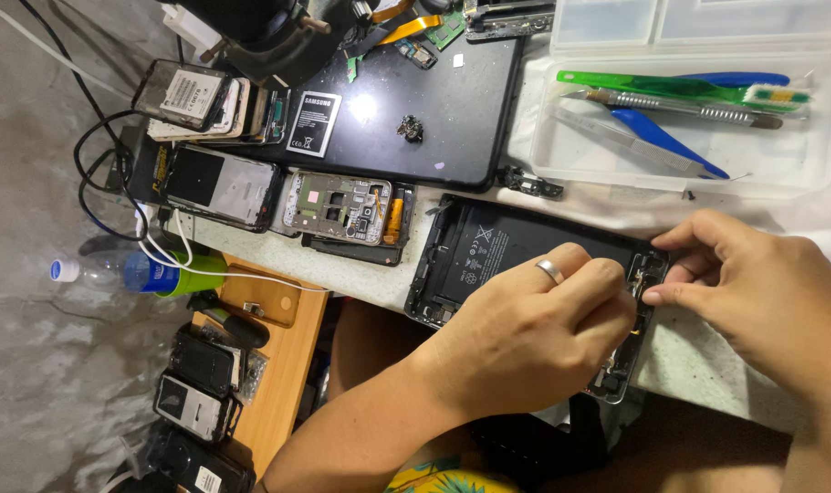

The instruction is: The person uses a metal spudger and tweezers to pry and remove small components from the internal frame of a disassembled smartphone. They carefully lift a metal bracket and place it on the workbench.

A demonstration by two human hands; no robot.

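**Two hands at the end of an opened tablet**

Nearest the viewer, the left hand point(534, 333) lies over the opened tablet point(525, 251), its fingers curled together, a ring on one of them; whether they pinch a tool or a small part I cannot tell, as the knuckles hide the tips. The right hand point(762, 283) comes in from the right, thumb and forefinger brought close together at the tablet's right end, touching the dark frame there. The tablet rests back-open on the white work surface point(698, 351), its black battery point(497, 256) exposed to the left of both hands.

By my reading, the step in hand is fine work on a small component at that end of the frame. The next move would call for a steady, light pinch, keeping clear of the battery.

Left of the tablet lie a stripped phone frame point(338, 208) and a phone with a dark screen point(219, 187). Down at the near left, a wooden shelf point(274, 383) holds more dark phones.

Farther off, a large black slab point(406, 100) carries a loose battery point(313, 123) and scraps. At the far right, a clear plastic tray point(570, 151) holds a green pry tool point(653, 85), a blue pry tool point(662, 137) and a metal-handled tool point(689, 108).
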